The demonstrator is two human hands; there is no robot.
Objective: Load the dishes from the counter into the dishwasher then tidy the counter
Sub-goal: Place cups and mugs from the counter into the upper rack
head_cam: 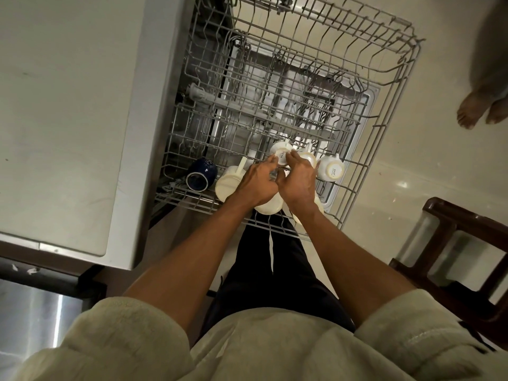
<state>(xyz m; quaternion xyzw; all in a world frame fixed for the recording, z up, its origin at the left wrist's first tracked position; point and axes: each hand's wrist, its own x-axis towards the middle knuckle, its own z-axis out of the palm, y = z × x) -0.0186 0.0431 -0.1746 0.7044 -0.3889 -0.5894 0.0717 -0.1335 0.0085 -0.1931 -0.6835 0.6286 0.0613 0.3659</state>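
Mid-frame, on the pulled-out upper rack [398, 86]: white cup [281, 154] upside down, just above both hands. Left hand [257, 182] and right hand [298, 180] side by side, nearly touching, fingers curled, fingertips on the cup's base. Whether truly gripping, cannot tell. Blue mug [200, 174] at left, apart.

Both my hands are down in the pulled-out upper rack [384, 149]. My left hand [257, 182] and right hand [298, 180] meet fingertip to fingertip on an upturned white cup [280, 154]. At three o'clock from it sits another white cup [331, 167], at nine o'clock a dark blue mug [200, 174] on its side. The counter [63, 119] lies further toward nine o'clock.
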